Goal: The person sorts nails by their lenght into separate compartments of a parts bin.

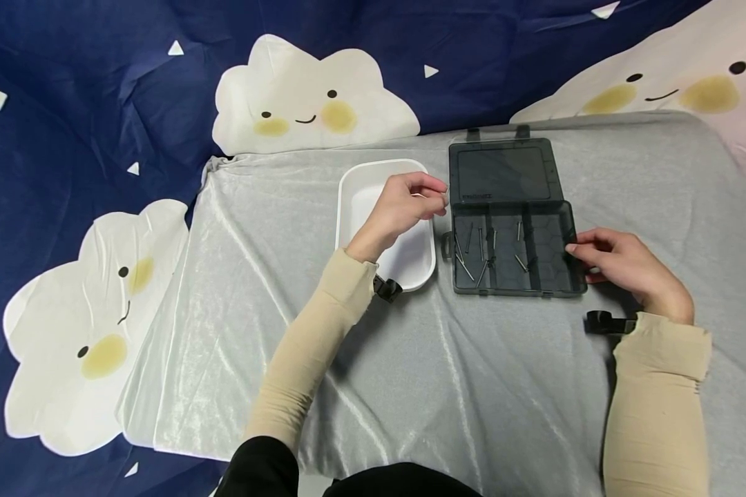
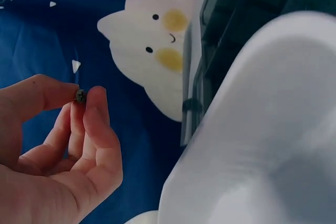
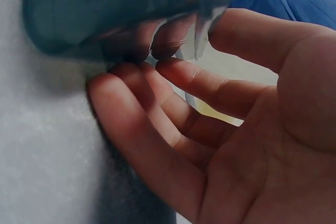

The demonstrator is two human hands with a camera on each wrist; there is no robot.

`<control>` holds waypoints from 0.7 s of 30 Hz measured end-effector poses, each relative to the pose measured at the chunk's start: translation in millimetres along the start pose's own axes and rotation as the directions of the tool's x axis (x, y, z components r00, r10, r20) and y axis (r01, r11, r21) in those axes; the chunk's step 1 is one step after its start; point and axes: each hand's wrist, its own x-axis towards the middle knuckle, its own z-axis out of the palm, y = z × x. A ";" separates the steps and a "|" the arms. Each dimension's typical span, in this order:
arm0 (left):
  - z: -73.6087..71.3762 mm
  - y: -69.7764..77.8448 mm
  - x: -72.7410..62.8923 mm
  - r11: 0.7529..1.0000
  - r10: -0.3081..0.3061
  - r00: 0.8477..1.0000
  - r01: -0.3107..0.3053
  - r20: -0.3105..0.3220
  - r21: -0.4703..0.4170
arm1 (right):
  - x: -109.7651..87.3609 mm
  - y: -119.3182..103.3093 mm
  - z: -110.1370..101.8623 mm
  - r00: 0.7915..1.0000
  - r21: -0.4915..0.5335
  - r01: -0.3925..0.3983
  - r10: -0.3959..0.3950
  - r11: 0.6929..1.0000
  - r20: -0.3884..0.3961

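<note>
My left hand pinches a small screw between thumb and fingertips, above the right rim of the white tray. In the left wrist view the cross-slotted head of the screw faces the camera; the shank is hidden. A dark see-through compartment box lies to the right of the tray with its lid folded back. Several metal screws lie in its left and middle compartments. My right hand grips the box's right side, thumb at the top edge and fingers lower down.
A grey velvety cloth with soft folds covers the table. Behind it hangs a dark blue fabric printed with smiling clouds. A latch sticks out from the box's left side, in the narrow gap beside the tray.
</note>
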 end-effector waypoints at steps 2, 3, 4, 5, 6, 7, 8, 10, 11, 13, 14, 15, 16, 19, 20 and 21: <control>3.7 -0.5 -0.4 1.000 -0.003 1.000 0.003 0.007 -0.011 | 0.2 -0.1 0.1 1.000 -0.001 0.000 0.000 1.000 0.001; 5.7 -1.0 -0.3 1.000 -0.003 1.000 0.003 0.011 -0.019 | 0.2 -0.1 0.1 1.000 0.001 -0.001 0.001 1.000 0.001; 7.8 -1.2 -0.5 1.000 -0.003 1.000 0.003 0.016 -0.025 | 0.2 -0.1 0.1 1.000 0.003 -0.002 0.002 1.000 0.003; 9.9 -1.5 -0.6 1.000 -0.003 1.000 0.003 0.021 -0.030 | 0.2 -0.2 0.1 1.000 0.005 -0.003 0.003 1.000 0.005; 12.0 -1.6 -0.5 0.999 -0.006 1.000 0.006 0.025 -0.034 | 0.1 -0.2 0.0 1.000 0.007 -0.005 0.005 1.000 0.007; 14.2 -1.6 -0.6 0.999 -0.009 1.000 0.010 0.030 -0.035 | 0.1 -0.2 -0.1 1.000 0.008 -0.006 0.006 1.000 0.008; 16.4 -1.6 -0.7 0.999 -0.011 0.999 0.012 0.034 -0.036 | 0.1 -0.4 -0.1 1.000 0.009 -0.005 0.005 1.000 0.007; 20.7 -1.2 -1.3 0.999 -0.017 0.999 0.019 0.045 -0.046 | -0.1 -0.6 -0.1 1.000 0.006 -0.003 0.003 1.000 0.005; 22.8 -1.1 -1.7 0.998 -0.019 0.999 0.021 0.047 -0.052 | -0.1 -0.6 0.0 1.000 0.005 -0.002 0.002 1.000 0.004; 26.9 -0.7 -2.4 0.998 -0.018 0.999 0.022 0.051 -0.064 | -0.2 -0.7 0.2 1.000 0.003 0.002 -0.002 1.000 -0.002; 28.8 -0.5 -3.0 0.997 -0.018 0.998 0.022 0.055 -0.069 | -0.2 -0.7 0.3 1.000 0.002 0.004 -0.004 1.000 -0.004; 30.6 -0.2 -3.5 0.997 -0.021 0.998 0.026 0.061 -0.073 | -0.2 -0.6 0.3 1.000 0.000 0.005 -0.005 1.000 -0.006; 32.3 -0.2 -4.0 0.997 -0.024 0.998 0.028 0.066 -0.070 | -0.2 -0.6 0.4 1.000 0.000 0.005 -0.005 1.000 -0.007; 36.9 -0.2 -5.1 0.998 -0.044 0.995 0.047 0.088 -0.040 | 0.1 -0.5 0.3 1.000 -0.002 0.002 -0.002 1.000 -0.005; 38.4 -0.5 -5.4 0.998 -0.052 0.994 0.055 0.095 -0.027 | 0.1 -0.6 0.1 1.000 -0.004 0.001 -0.001 1.000 -0.003; 39.9 -0.7 -5.5 0.998 -0.060 0.993 0.061 0.103 -0.013 | 0.1 -0.6 -0.1 1.000 -0.007 -0.001 0.001 1.000 0.001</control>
